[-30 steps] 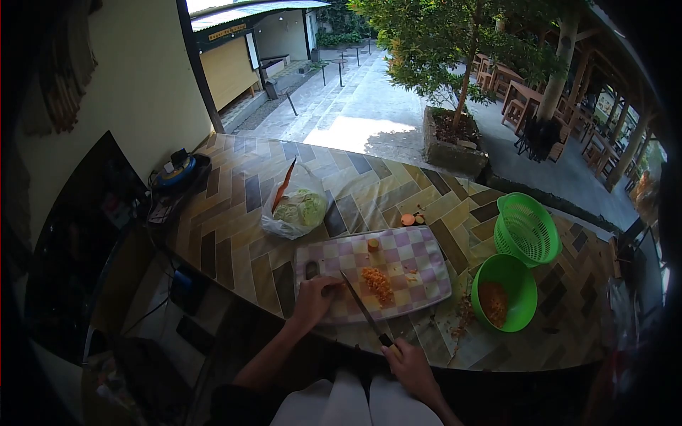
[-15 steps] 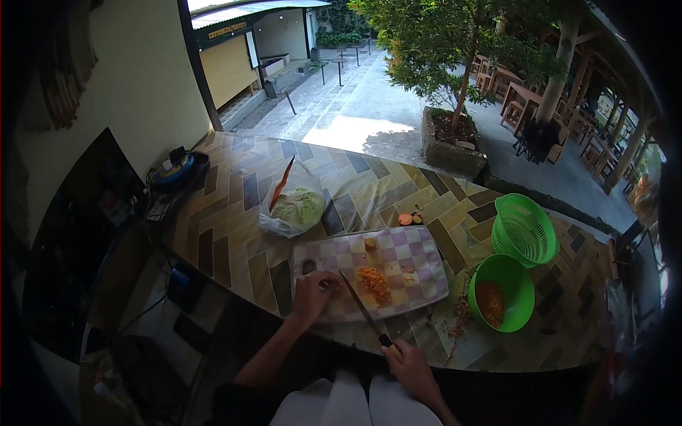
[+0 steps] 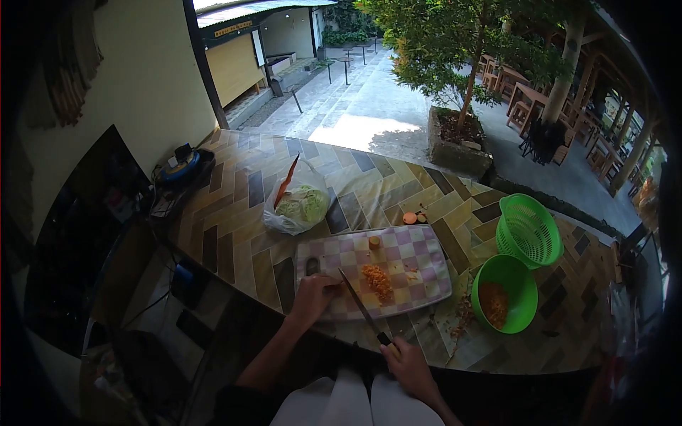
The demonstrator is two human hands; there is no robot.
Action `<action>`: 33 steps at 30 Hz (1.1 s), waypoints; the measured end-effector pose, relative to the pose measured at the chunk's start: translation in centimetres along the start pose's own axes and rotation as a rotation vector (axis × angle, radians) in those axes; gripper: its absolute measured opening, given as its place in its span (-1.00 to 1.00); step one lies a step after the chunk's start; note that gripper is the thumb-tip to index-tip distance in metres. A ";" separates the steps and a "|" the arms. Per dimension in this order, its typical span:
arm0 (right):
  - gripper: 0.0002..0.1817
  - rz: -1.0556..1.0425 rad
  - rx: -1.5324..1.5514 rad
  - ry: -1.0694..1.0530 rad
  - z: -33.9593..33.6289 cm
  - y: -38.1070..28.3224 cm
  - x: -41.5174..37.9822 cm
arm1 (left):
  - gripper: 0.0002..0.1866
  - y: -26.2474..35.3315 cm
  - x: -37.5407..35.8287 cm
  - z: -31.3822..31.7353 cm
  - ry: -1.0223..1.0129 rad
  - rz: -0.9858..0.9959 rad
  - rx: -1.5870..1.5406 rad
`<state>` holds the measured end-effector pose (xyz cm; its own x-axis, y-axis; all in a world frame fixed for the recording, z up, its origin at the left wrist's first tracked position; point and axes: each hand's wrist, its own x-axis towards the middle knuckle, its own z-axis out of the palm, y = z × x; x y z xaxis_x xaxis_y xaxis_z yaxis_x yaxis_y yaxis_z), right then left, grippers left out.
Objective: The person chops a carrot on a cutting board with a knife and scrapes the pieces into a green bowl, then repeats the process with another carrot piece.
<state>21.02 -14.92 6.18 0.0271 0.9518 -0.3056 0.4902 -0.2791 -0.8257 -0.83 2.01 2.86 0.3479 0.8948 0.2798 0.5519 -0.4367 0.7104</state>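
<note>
My right hand is wrapped round the dark handle of a kitchen knife, whose blade slants up and left across the cutting board. My left hand rests over the left part of the board, its fingers pinched together close to the knife tip; anything between them is too small to make out. The chequered pink and white cutting board has a pile of diced carrot right of the blade. A short carrot piece stands behind the pile, and a few small bits lie to its right.
A green bowl with orange shreds stands right of the board, a green colander behind it. Cabbage and a carrot sit in a plastic bag at the back left. Peelings and carrot ends lie on the tiled table.
My left hand's fingers have drawn together and shifted slightly near the knife tip. The view has moved a little; the knife and right hand keep nearly the same place.
</note>
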 end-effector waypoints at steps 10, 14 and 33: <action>-0.67 -0.031 -0.006 0.050 0.3 0.1 0.3 | -0.84 -0.1 -0.5 1.2 0.074 0.015 0.075; -0.68 -0.049 0.012 0.062 0.5 0.4 0.5 | -0.85 0.7 -0.5 1.2 0.066 -0.041 0.043; -0.66 -0.126 -0.022 0.049 2.1 1.6 0.7 | -0.85 0.1 -1.6 2.7 0.239 -0.007 0.025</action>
<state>20.05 -14.93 3.62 0.0060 0.9844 -0.1758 0.5116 -0.1541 -0.8453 0.70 0.33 0.72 0.1567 0.8931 0.4217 0.5733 -0.4299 0.6975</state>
